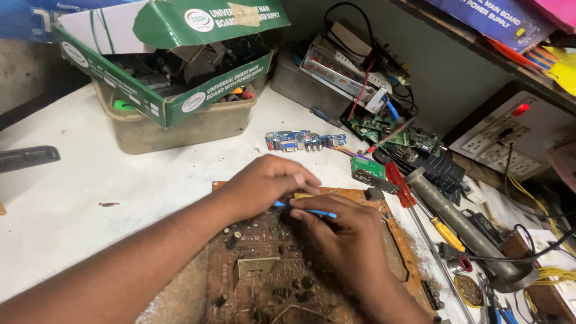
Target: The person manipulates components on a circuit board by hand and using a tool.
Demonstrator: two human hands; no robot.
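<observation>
Over the brown circuit board (258,270), near its far edge, the right hand (345,237) has its fingers (312,211) clamped on a thin blue tool (305,210) lying across the board. The left hand (264,186) rests curled on the same edge, its fingers touching the tool's other end. Beyond the board, a small blue board (297,141) lies on the white bench (90,186); right of the board, a red-handled screwdriver (399,183).
</observation>
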